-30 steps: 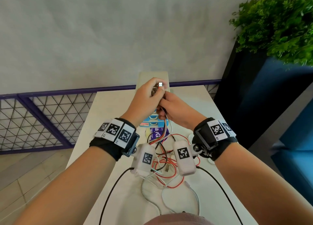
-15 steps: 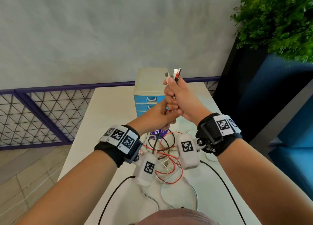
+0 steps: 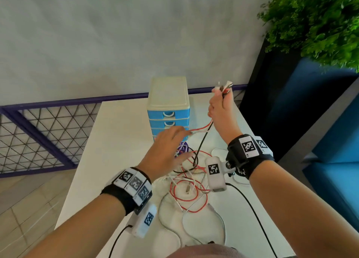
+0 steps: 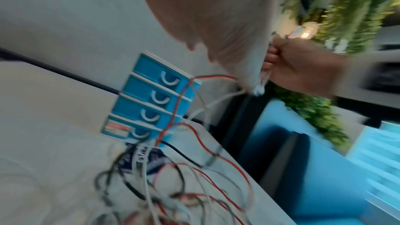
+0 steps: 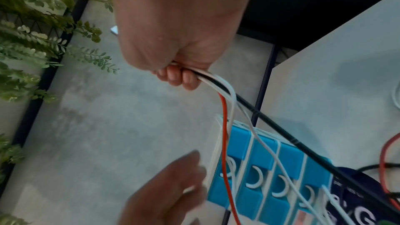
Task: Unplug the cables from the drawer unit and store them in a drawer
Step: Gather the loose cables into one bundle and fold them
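The drawer unit [image 3: 168, 106] has a cream top and blue drawers, all closed; it stands at the table's far edge. My right hand [image 3: 220, 107] is raised to the right of it and grips a bundle of red, white and black cables [image 5: 218, 83]. Their plugs [image 3: 225, 87] stick out above the fist. The cables hang down to a loose tangle [image 3: 187, 182] on the table. My left hand [image 3: 171, 145] hovers in front of the lower drawers with fingers stretched out, holding nothing. Its fingertips are close to the red and white cables.
The white table [image 3: 120, 137] has a purple packet [image 3: 183, 148] under the tangle, in front of the unit. A purple mesh railing [image 3: 38, 133] runs along the left. A green plant [image 3: 320, 21] and blue seating [image 3: 340, 170] are on the right.
My left hand has let go of the cable bundle and dropped toward the drawer fronts. My right hand has moved right with the plugs, away from the unit.
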### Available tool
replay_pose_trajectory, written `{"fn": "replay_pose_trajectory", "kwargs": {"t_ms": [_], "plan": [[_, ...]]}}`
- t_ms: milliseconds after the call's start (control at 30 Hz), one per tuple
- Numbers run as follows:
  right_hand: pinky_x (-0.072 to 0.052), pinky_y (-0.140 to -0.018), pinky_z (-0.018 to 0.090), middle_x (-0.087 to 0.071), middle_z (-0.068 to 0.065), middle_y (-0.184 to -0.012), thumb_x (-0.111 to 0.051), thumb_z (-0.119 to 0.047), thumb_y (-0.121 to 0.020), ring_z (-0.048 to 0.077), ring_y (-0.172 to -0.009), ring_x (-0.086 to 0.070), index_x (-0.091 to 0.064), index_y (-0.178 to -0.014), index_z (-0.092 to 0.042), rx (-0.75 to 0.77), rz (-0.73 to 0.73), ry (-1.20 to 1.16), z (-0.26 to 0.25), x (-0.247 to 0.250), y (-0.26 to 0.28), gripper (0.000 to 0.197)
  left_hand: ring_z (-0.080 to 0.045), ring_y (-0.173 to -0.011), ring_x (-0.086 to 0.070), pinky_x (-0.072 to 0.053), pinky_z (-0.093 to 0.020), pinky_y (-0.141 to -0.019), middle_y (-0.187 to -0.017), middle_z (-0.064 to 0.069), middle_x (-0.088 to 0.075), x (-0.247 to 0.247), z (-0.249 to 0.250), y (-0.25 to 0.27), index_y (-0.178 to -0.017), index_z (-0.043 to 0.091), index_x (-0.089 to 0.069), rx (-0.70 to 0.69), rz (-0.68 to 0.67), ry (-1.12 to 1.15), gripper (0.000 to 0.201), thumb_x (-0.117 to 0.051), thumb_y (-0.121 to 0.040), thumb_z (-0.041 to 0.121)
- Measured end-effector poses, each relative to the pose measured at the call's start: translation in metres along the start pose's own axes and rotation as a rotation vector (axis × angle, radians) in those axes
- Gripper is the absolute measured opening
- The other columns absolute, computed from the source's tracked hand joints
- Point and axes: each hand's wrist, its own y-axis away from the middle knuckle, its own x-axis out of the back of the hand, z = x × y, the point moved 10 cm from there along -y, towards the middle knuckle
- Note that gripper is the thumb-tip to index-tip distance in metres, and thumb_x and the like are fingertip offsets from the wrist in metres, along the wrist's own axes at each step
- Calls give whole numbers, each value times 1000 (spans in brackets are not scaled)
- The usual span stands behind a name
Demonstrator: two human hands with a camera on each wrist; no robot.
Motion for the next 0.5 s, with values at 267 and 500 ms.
{"fn": "replay_pose_trajectory", "kwargs": {"t_ms": [267, 500], "plan": [[-28, -43, 18, -32, -15, -54, -36, -25, -101, 5, -47, -26, -38, -90, -19, -30, 16, -82, 0, -4, -18, 13, -35, -100, -57, -39, -35, -75, -111, -21, -60, -120, 41, 38, -117, 3, -60, -5, -744, -137, 32, -41, -99, 22], [-31, -44, 18, -32, -8, -63, -33, -23, -105, 4, -48, -30, -44, -95, -17, -84, -15, 64, 13, -3, -10, 16, -36, -99, -64, -53, -43, -83, -104, -15, -67, -174, -30, 34, -101, 2, -60, 243, -831, -225, 23, -47, -94, 19]]}}
